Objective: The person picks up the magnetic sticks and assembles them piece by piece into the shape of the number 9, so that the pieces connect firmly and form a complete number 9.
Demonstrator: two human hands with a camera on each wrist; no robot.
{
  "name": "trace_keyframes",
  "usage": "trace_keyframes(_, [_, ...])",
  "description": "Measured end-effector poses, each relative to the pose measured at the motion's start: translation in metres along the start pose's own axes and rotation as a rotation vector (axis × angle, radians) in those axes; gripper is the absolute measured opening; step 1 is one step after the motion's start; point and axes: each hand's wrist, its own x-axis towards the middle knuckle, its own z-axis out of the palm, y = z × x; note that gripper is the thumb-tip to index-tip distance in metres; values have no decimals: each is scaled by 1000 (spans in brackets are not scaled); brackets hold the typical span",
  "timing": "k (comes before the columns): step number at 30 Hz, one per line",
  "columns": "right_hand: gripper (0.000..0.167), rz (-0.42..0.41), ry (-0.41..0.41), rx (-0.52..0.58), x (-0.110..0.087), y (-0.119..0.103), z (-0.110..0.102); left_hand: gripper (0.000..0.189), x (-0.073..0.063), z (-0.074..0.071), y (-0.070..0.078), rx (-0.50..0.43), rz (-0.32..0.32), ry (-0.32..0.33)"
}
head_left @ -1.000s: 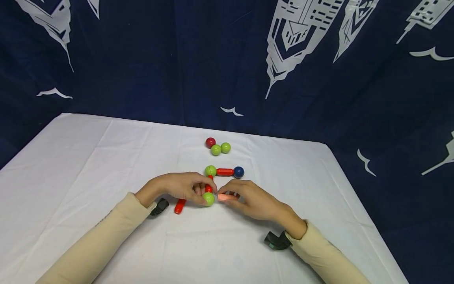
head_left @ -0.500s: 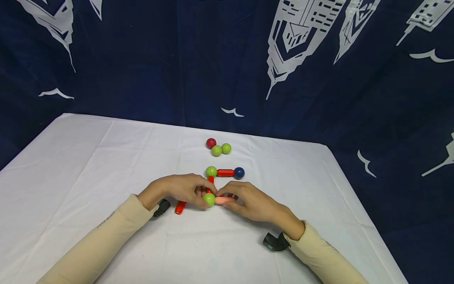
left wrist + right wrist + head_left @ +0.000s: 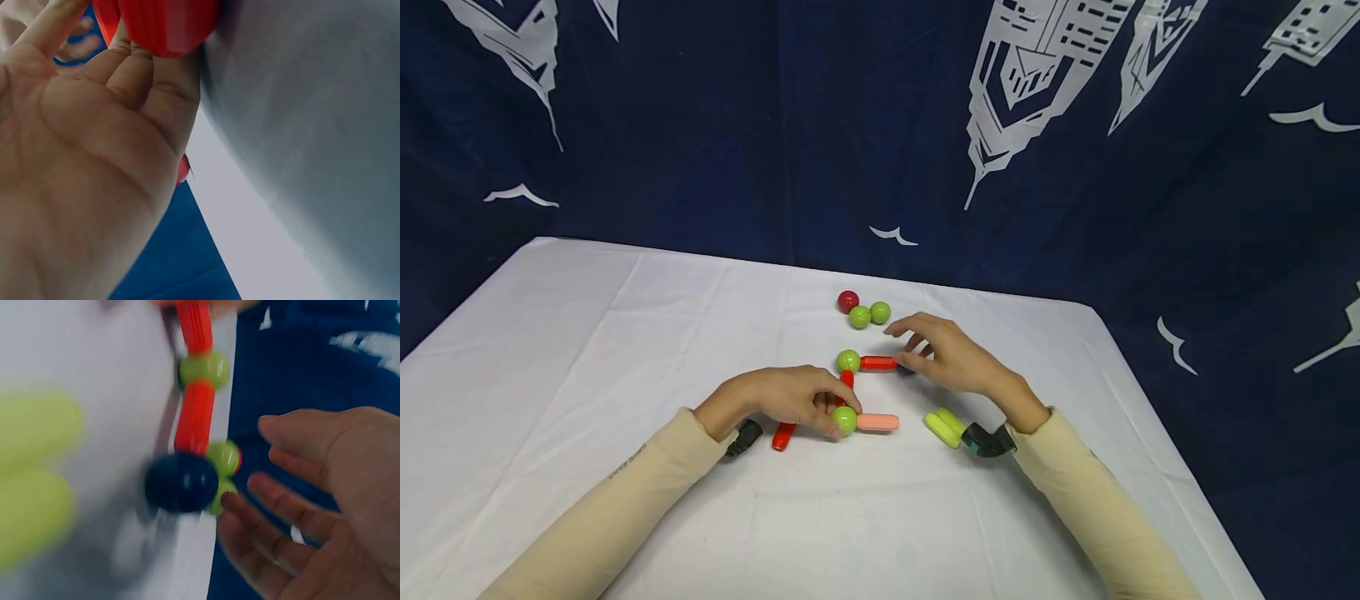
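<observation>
1. A person sits at a table under a white cloth (image 3: 587, 333), a navy backdrop printed with white buildings (image 3: 715, 125) hanging behind it
2. The left hand (image 3: 775, 400) lies low on the cloth, its fingers curled in and pinching a green ball (image 3: 844, 419) at the near corner of a small ball-and-stick frame
3. A pink stick (image 3: 877, 422) runs rightward from that green ball, lying flat and touching it; no hand is on it
4. A red stick (image 3: 847, 381) goes from the pinched ball away towards a second green ball (image 3: 848, 361), partly hidden by the left fingers
5. From that second green ball a short red rod (image 3: 877, 363) leads right to a dark blue ball (image 3: 181, 482), seen plainly only from the right wrist
6. The right hand (image 3: 951, 358) hovers just over the blue ball's end of the frame, fingers spread and relaxed, gripping nothing; I cannot tell whether a finger touches the ball
7. Another red stick (image 3: 782, 435) lies on the cloth under the left hand, and the left wrist view shows a ribbed red piece against the fingertips
8. Two yellow-green sticks (image 3: 946, 427) lie side by side near the right wrist, apart from the frame
9. Farther back, one red ball (image 3: 848, 301) and two green balls (image 3: 869, 315) sit clustered together, near the right hand's fingertips but apart from them
</observation>
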Motion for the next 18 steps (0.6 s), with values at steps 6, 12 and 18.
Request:
trace_keyframes(6, [56,199,-144,-13,33,28,-8,31,1,1,-2,-22,-5,-6])
trace_keyframes(12, [64,274,-200,3,56,46,-4,31,1,0,-2,-21,-11,-3])
trace_keyframes(18, [56,313,-212,-16,60,46,-2,30,0,-1,-1,-36,-34,-2])
